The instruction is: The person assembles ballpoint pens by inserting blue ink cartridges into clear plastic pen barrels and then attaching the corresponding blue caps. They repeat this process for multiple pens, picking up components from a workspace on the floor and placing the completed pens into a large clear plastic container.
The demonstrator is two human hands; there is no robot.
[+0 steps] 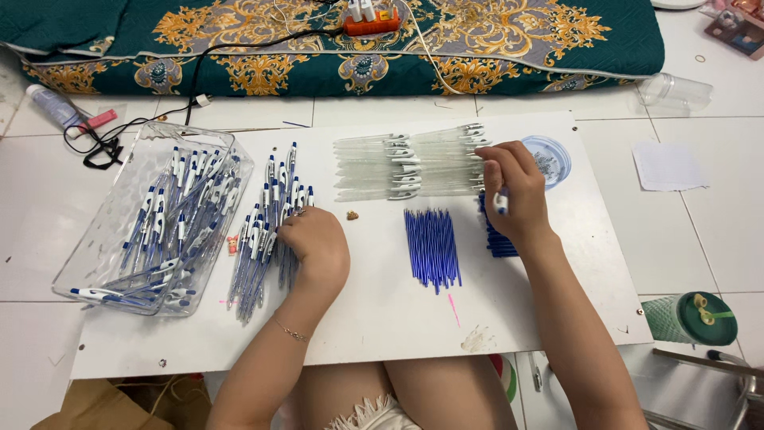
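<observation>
Right hand (516, 191) grip pinched small blue-white pen part, clear barrels (410, 166) just left, long axes crosswise; left hand (314, 243) rested curled on assembled pens (267, 231).

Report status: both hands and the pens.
Left hand resting on the row of assembled pens. Right hand pinching a small blue-and-white pen part beside clear barrels. Nothing blocking.
</observation>
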